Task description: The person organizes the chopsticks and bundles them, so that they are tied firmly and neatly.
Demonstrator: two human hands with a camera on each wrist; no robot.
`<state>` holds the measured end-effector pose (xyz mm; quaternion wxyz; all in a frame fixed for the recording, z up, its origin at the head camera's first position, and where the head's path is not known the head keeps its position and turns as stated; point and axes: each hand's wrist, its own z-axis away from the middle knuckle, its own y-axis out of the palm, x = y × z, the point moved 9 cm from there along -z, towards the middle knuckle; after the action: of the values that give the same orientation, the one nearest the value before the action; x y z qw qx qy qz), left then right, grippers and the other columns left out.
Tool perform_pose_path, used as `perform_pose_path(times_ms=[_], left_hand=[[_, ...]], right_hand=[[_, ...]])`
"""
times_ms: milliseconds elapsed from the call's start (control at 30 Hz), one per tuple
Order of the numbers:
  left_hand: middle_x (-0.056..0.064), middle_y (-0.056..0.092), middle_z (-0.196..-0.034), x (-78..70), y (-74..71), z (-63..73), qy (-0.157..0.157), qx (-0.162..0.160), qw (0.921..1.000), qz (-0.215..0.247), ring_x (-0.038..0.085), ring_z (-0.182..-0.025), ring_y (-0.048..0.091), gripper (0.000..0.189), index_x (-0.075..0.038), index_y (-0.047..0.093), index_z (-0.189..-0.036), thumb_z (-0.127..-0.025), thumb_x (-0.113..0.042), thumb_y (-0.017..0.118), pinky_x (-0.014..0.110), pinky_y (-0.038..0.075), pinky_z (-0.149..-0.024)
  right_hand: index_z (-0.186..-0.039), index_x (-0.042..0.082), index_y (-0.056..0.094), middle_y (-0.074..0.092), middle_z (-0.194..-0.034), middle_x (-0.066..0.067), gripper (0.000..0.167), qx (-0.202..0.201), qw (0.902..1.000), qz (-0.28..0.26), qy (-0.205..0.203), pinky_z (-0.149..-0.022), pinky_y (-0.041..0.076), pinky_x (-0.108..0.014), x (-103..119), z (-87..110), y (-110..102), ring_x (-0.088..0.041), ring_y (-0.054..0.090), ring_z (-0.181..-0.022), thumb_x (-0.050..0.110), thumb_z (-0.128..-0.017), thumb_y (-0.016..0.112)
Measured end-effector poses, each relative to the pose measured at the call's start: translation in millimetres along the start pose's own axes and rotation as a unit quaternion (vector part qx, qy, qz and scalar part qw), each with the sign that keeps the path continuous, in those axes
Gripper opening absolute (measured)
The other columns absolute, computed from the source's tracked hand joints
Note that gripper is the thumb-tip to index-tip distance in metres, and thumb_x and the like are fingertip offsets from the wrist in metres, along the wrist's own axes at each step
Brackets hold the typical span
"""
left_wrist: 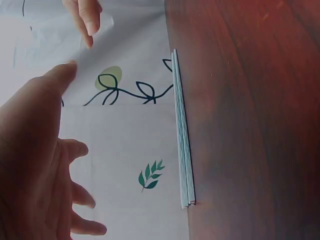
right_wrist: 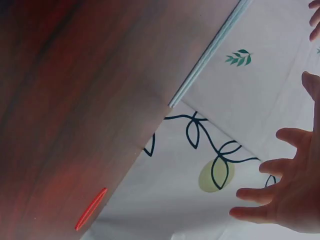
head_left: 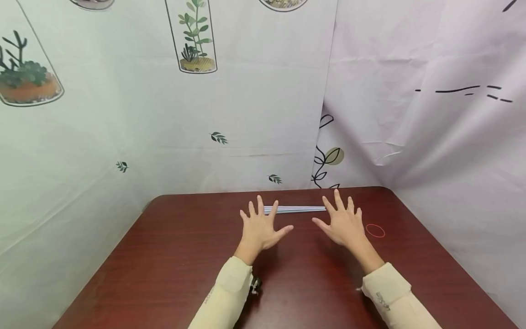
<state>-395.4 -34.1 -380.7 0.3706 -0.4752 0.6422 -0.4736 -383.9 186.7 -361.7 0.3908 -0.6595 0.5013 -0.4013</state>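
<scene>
Both hands hover over the table with fingers spread and nothing held. My left hand (head_left: 259,229) is in front of the left end of a small bundle of long, thin pale sticks (head_left: 297,209). Near the bundle's right end is my right hand (head_left: 345,225), palm facing away from the head camera. The left wrist view shows the sticks (left_wrist: 183,135) lying side by side, light blue-white, apart from the left hand (left_wrist: 37,135). To the right of the right hand lies a thin red ring (head_left: 376,237), like a rubber band, also visible in the right wrist view.
The dark red-brown table (head_left: 172,256) has rounded far corners. A white cloth (head_left: 263,114) printed with plants hangs behind it and along both sides. A small dark object (head_left: 255,285) shows beside the left sleeve.
</scene>
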Motion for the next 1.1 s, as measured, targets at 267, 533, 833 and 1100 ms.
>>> perform_pose_path(times_ms=[267,533,833,1100], left_hand=[[0.024,0.029,-0.157,22.4,15.5,-21.2,0.003,0.047,0.9903,0.131,0.049,-0.133,0.041,0.087,-0.026,0.032,-0.156,-0.086,-0.073,0.053,0.063,0.037,-0.101],[0.018,0.034,-0.155,44.5,28.5,-47.3,-0.016,0.053,0.9663,0.251,0.044,-0.135,0.041,0.081,-0.021,0.036,-0.153,-0.086,-0.049,0.072,0.064,0.04,-0.098],[0.023,0.037,-0.149,49.5,47.5,-69.3,-0.015,0.048,0.9392,0.34,0.042,-0.136,0.038,0.081,-0.01,0.042,-0.148,-0.081,-0.029,0.083,0.056,0.039,-0.104],[0.024,0.048,-0.14,66.5,65.2,-82.9,-0.041,0.027,0.9387,0.341,0.043,-0.13,0.043,0.079,-0.004,0.049,-0.142,-0.075,-0.018,0.087,0.054,0.04,-0.104]], right_hand=[[-0.148,0.006,0.043,0.044,-0.145,-0.028,0.081,0.065,0.9873,-0.145,-0.002,-0.097,0.037,-0.068,-19.9,-20.5,14.3,-0.054,0.043,-0.127,0.049,-0.085,0.072],[-0.136,-0.004,0.051,0.062,-0.121,-0.03,0.068,0.098,0.955,-0.28,0.008,-0.092,0.047,-0.055,-41.0,-51.3,35.2,-0.045,0.058,-0.113,0.021,-0.081,0.081],[-0.133,-0.009,0.051,0.064,-0.113,-0.028,0.065,0.131,0.9281,-0.339,0.079,-0.084,0.051,-0.046,-61.6,-70.8,68.1,-0.039,0.062,-0.103,0.0,-0.076,0.079],[-0.132,-0.009,0.053,0.061,-0.116,-0.027,0.06,0.139,0.9133,-0.361,0.128,-0.086,0.05,-0.044,-73.4,-80.6,93.5,-0.039,0.058,-0.108,-0.003,-0.077,0.077]])
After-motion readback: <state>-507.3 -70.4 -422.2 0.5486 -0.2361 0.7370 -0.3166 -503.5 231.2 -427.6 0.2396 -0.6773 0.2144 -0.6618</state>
